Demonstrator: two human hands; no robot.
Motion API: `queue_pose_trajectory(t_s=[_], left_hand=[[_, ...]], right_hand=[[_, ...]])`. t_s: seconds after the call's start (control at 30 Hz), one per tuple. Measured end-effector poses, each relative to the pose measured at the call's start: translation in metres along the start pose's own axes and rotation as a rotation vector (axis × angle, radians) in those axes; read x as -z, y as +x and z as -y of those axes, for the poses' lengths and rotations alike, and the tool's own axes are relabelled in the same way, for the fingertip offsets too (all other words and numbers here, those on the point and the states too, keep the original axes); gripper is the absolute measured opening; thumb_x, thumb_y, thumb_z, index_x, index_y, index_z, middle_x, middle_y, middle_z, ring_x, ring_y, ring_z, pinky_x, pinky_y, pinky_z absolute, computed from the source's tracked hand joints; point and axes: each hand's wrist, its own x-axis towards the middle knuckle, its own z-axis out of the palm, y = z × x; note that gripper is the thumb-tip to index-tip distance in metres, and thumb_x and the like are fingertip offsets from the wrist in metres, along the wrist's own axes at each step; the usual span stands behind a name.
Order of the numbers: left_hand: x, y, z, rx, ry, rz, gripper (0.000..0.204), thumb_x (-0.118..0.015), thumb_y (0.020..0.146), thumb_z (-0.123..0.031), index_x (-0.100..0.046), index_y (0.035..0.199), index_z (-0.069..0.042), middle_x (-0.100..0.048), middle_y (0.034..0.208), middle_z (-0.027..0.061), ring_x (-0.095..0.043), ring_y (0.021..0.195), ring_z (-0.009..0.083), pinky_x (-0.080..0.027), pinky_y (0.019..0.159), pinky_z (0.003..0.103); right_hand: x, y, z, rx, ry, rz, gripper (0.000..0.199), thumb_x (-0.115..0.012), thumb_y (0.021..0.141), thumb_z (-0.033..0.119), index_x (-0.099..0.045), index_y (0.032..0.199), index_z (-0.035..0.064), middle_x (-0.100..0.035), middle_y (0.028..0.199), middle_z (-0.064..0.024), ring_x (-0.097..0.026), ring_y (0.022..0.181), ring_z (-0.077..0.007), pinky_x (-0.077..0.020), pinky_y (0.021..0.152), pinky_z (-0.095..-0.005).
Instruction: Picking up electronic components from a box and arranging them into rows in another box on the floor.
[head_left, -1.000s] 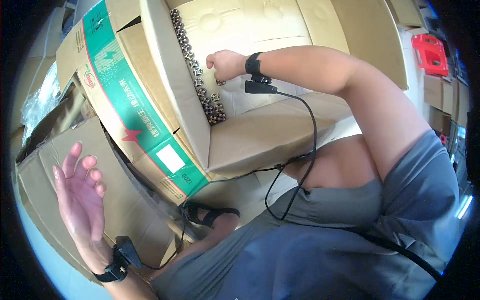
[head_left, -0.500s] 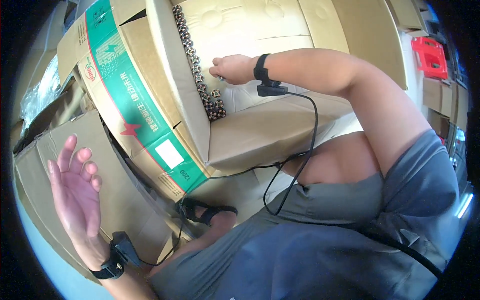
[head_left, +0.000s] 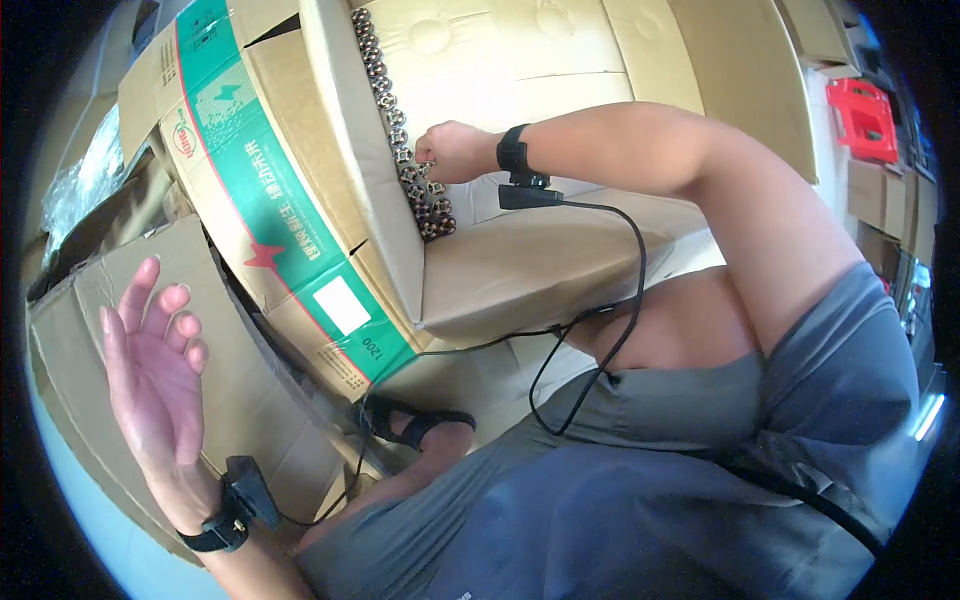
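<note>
The right hand is closed in a loose fist, knuckles toward the camera, with its fingertips pinched on the row of small metal fittings. Whether one fitting is lifted free between the fingers cannot be told. The row runs along the edge of the open cardboard box, from above the right hand to just below it; the hand meets it near its middle. A black wrist strap circles the right wrist, and a black cable hangs from it toward the person's lap.

The left hand is fully open, palm up and facing the camera, fingers spread and slightly curled. It holds nothing and hovers in front of a flattened cardboard sheet, well apart from the fittings, which lie up and to its right. A second black strap sits on the left wrist.

Between the two hands stands a carton with a green band, tilted, leaning against the open box. A red plastic object lies to the far right of the right arm. A sandalled foot shows below the box, to the right of the left hand.

Compared with one second earlier, the right hand has moved down the row toward its lower end. The left hand has stayed open and has drifted slightly left.
</note>
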Motion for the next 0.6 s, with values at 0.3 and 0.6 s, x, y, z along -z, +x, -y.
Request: queue_pose_trajectory(t_s=[0.3,0.6], left_hand=[[0.054,-0.064,-0.085,-0.428,0.39,-0.258,0.044,-0.045,0.101,-0.026,-0.044,0.135,0.002,-0.062,0.115,0.0088,-0.06,0.092,0.0121,-0.048,0.077,0.021],[0.257,-0.097,-0.084,-0.022,0.817,-0.797,0.038,-0.059,0.092,-0.022,-0.055,0.126,-0.007,-0.063,0.104,0.0058,-0.061,0.092,0.0169,-0.049,0.08,0.03]], right_hand=[[0.032,-0.002,0.029,-0.067,-0.052,0.101,0.036,-0.054,0.071,0.0,-0.067,0.105,0.0035,-0.065,0.099,-0.0205,-0.062,0.097,-0.0335,-0.0499,0.088,-0.0416],[0.042,-0.008,0.002,0.092,0.145,-0.244,0.014,-0.054,0.077,0.001,-0.06,0.089,-0.0023,-0.062,0.086,-0.0202,-0.061,0.083,-0.0317,-0.0494,0.076,-0.0365]])
